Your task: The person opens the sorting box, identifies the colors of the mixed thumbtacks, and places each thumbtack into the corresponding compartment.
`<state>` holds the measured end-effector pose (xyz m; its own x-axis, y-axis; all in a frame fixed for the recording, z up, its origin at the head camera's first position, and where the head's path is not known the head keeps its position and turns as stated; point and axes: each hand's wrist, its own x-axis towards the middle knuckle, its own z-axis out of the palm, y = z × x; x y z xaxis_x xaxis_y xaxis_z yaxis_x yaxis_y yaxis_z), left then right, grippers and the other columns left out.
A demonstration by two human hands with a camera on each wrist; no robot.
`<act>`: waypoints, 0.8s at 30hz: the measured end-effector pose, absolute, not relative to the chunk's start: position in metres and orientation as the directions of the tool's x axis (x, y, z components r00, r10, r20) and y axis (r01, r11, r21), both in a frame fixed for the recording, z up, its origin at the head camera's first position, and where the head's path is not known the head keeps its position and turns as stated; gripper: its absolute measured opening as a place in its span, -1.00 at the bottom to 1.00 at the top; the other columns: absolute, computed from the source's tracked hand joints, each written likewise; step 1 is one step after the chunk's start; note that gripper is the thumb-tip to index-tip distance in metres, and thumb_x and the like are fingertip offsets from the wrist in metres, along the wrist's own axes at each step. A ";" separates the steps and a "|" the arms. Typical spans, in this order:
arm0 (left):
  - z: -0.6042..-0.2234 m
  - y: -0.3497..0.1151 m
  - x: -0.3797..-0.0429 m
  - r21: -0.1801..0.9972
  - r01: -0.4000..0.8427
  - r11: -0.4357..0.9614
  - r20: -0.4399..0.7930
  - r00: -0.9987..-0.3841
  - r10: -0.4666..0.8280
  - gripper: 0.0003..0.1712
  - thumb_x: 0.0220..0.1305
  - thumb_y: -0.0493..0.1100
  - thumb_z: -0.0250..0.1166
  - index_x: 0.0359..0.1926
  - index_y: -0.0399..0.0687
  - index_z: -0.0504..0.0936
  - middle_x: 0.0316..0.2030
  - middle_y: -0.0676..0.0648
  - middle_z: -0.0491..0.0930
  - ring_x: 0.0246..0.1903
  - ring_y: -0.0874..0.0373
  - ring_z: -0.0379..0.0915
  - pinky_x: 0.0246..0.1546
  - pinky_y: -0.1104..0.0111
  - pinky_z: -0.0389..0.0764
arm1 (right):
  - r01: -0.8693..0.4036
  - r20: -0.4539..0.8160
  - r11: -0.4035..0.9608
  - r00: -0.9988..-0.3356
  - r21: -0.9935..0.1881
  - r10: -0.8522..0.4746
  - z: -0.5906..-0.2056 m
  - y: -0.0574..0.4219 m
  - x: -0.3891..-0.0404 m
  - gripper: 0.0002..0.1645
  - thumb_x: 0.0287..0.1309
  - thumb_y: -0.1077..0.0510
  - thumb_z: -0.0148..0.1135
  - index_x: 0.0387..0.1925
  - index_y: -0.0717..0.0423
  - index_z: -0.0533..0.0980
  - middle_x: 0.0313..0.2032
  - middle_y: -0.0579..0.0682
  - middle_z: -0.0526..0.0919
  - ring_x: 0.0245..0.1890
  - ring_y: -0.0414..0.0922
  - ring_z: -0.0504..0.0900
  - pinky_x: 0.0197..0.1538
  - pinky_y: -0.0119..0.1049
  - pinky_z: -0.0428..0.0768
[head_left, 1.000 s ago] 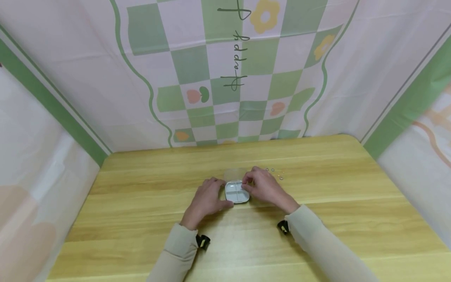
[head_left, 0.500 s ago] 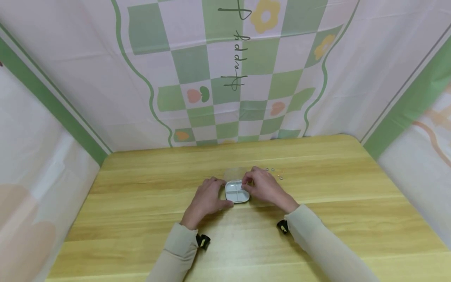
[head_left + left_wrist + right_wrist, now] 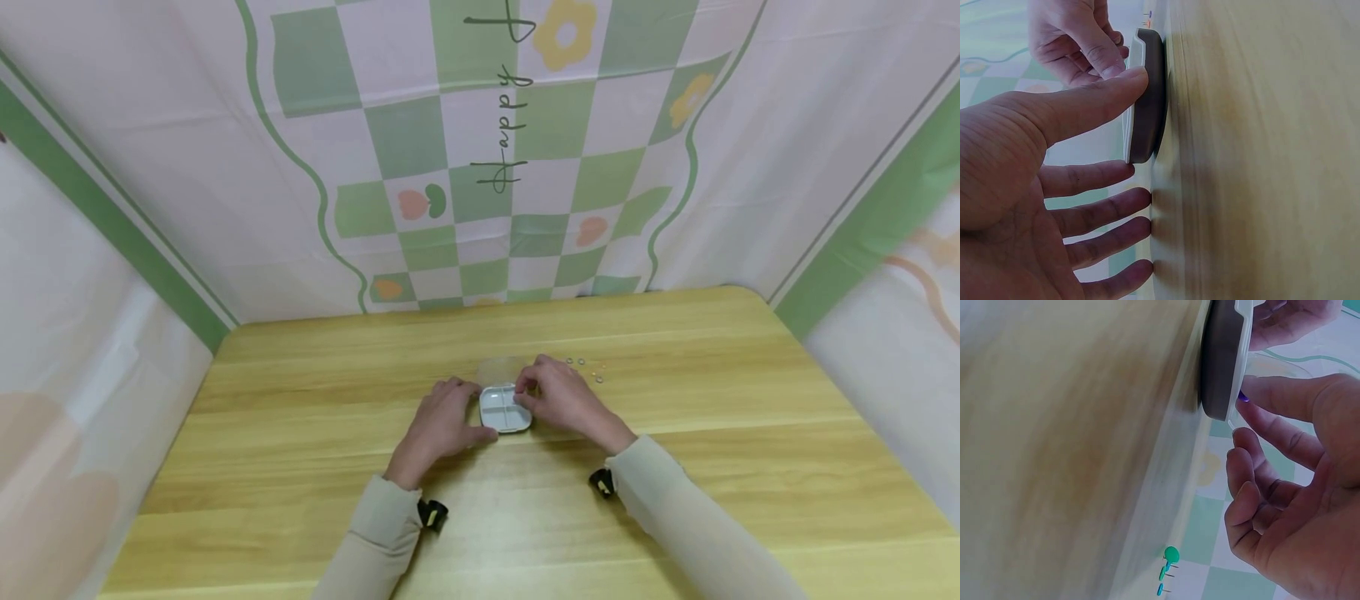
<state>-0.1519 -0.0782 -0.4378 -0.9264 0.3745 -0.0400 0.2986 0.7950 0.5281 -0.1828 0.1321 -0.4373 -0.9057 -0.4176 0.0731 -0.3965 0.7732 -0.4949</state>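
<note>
No clear change over last second: right hand (image 3: 561, 396) stays at far right compartment of white, rounded-square case (image 3: 493, 418), fingers pinching small purple object (image 3: 1244, 397), release seemingly pending. Left hand (image 3: 442, 419), fingers spread wide, touches case, lying open on yellowish wood-grain surface (image 3: 285, 467).

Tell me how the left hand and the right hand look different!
The left hand has its fingers stretched out, while the right hand has most of its fingers curled in. The left hand touches the left side of the box, while the right hand pinches a small purple piece by the box's right side. Both are bare and close to the same box.
</note>
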 end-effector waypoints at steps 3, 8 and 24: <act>-0.438 -0.078 -0.152 0.528 0.301 0.794 -0.037 -0.926 0.375 -0.20 -0.09 0.18 0.40 0.14 -0.13 0.43 0.02 -0.09 0.44 -0.01 0.01 0.30 0.00 0.15 0.32 | -0.401 0.077 0.772 -0.904 -0.493 -0.420 -0.437 0.132 -0.183 -0.90 -0.02 0.07 0.32 -0.40 -0.08 0.56 -0.40 -0.15 0.45 -0.40 -0.21 0.40 -0.31 -0.30 0.40; -0.438 -0.078 -0.151 0.531 0.301 0.792 -0.034 -0.926 0.376 -0.20 -0.09 0.17 0.40 0.14 -0.13 0.44 0.01 -0.09 0.44 -0.02 0.02 0.30 -0.01 0.14 0.32 | -0.402 0.078 0.775 -0.904 -0.487 -0.420 -0.437 0.132 -0.182 -0.90 -0.02 0.07 0.32 -0.40 -0.08 0.57 -0.40 -0.15 0.45 -0.40 -0.22 0.40 -0.31 -0.30 0.39; -0.439 -0.078 -0.151 0.531 0.304 0.791 -0.030 -0.926 0.376 -0.19 -0.10 0.17 0.41 0.14 -0.14 0.44 0.00 -0.10 0.45 -0.04 0.02 0.31 -0.02 0.15 0.33 | -0.406 0.092 0.771 -0.904 -0.491 -0.418 -0.437 0.132 -0.180 -0.88 -0.02 0.07 0.32 -0.39 -0.05 0.57 -0.40 -0.13 0.45 -0.40 -0.21 0.39 -0.33 -0.30 0.40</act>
<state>-0.1512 -0.0779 -0.4392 -0.9260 0.3764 -0.0300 0.3042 0.7909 0.5310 -0.1804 0.1319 -0.4368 -0.9038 -0.4180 0.0921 -0.4064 0.7705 -0.4911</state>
